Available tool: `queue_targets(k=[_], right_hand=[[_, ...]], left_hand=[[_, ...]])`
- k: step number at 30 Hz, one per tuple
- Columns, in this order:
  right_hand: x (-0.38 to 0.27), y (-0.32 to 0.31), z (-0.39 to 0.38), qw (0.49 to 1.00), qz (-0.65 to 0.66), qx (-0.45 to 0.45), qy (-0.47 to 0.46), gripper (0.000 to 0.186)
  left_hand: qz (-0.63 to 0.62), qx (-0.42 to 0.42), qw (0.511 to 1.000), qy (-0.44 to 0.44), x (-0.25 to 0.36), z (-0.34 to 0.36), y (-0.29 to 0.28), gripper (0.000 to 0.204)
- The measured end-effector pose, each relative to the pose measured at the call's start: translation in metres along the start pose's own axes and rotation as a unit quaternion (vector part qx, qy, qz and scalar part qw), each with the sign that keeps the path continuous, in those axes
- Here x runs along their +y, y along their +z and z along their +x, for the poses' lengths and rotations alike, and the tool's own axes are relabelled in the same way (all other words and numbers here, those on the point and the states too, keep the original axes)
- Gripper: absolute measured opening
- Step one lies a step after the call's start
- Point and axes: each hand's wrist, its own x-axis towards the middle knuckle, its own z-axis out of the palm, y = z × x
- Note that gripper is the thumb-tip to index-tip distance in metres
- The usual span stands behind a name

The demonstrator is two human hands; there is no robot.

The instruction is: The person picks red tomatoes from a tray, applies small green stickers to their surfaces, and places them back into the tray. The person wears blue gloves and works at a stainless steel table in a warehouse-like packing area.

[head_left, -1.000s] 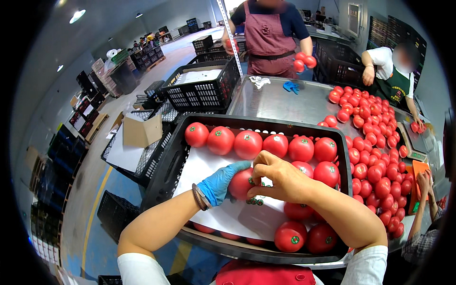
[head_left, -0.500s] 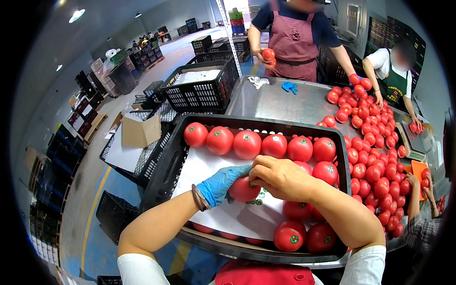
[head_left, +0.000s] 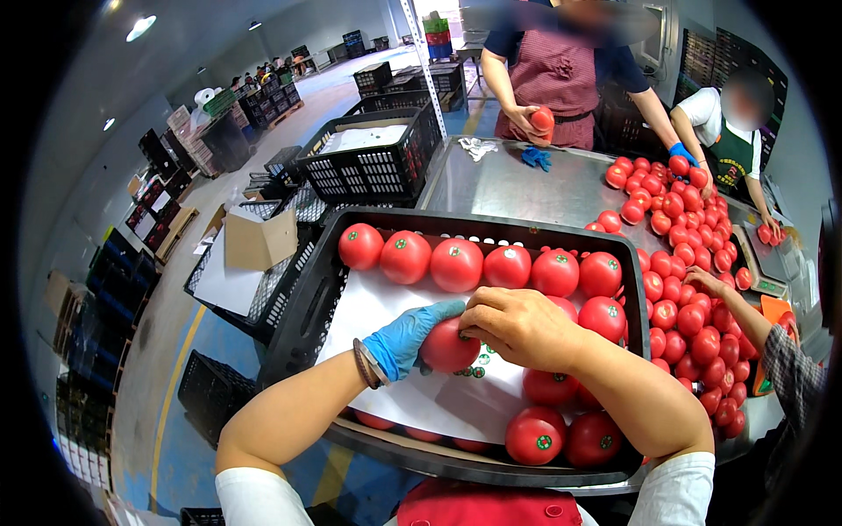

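My left hand (head_left: 405, 340), in a blue glove, wraps round a red tomato (head_left: 450, 347) above the crate's white paper sheet (head_left: 373, 316). My bare right hand (head_left: 516, 326) has its fingers pinched together against the top of that tomato; anything between the fingertips is hidden. Small round green stickers (head_left: 478, 372) lie on the sheet just beneath. Along the far wall of the black plastic crate (head_left: 307, 309) stands a row of tomatoes (head_left: 456, 265), with more down its right side. Many of them bear a green sticker.
Right of the crate, loose tomatoes (head_left: 693, 320) are heaped on a metal table (head_left: 491, 195). Across it a person in a red checked apron (head_left: 553, 79) holds a tomato; others reach in from the right. Black crates (head_left: 373, 162) and a cardboard piece (head_left: 260, 238) stand left.
My hands and their tomato have barely moved. The person across the table has shifted a tomato-holding hand rightward. At right, a checked-sleeved arm now reaches onto the heap.
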Motion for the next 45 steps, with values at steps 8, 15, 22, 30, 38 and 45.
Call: queue_targets(k=[8,15,22,30,38,45], right_hand=[[-0.011,-0.012,0.007,0.982,0.119,0.138,0.055,0.013],[0.015,0.018,-0.013,0.944,-0.195,-0.221,0.151,0.006],[0.004,0.018,-0.001,0.896,-0.322,-0.243,0.187,0.024],[0.010,0.001,0.002,0.914,0.327,-0.011,0.238,0.070],[0.012,-0.004,0.004,0.833,0.472,-0.011,0.290,0.084],[0.003,-0.034,0.005,0.862,0.372,0.194,0.285,0.081]], left_hand=[[-0.038,0.031,0.999,-0.019,-0.003,0.004,-0.010,0.043],[-0.192,0.043,0.980,0.041,0.005,0.005,-0.014,0.059],[-0.204,0.027,0.978,0.017,0.003,0.006,-0.015,0.069],[-0.210,-0.052,0.976,-0.031,-0.003,0.010,-0.018,0.078],[-0.142,-0.050,0.988,-0.040,-0.004,0.009,-0.028,0.074],[-0.016,-0.011,0.999,0.035,-0.002,0.003,-0.016,0.070]])
